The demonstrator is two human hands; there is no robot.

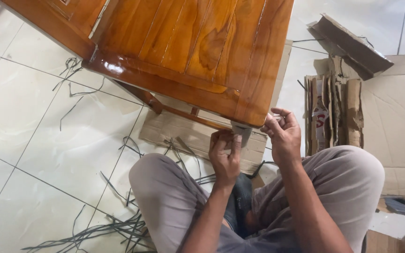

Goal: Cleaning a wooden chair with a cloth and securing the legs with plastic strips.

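Observation:
A glossy brown wooden chair seat (198, 51) fills the upper middle of the head view. Under its near right corner, a chair leg is wrapped in grey cardboard (243, 132). My left hand (225, 154) presses its fingers on the left side of that wrap, just below the seat edge. My right hand (283, 133) is at the right of the corner, fingers pinched together on what looks like a thin strip or tape end; it is too small to name. My knees in grey trousers (165, 197) flank both forearms.
Flattened cardboard (399, 122) lies on the tiled floor at right, with a stack of folded strips (333, 112) and a bent piece (348, 44). Thin dark strap offcuts (118, 227) litter the tiles at lower left. Another cardboard sheet (183, 131) lies under the chair.

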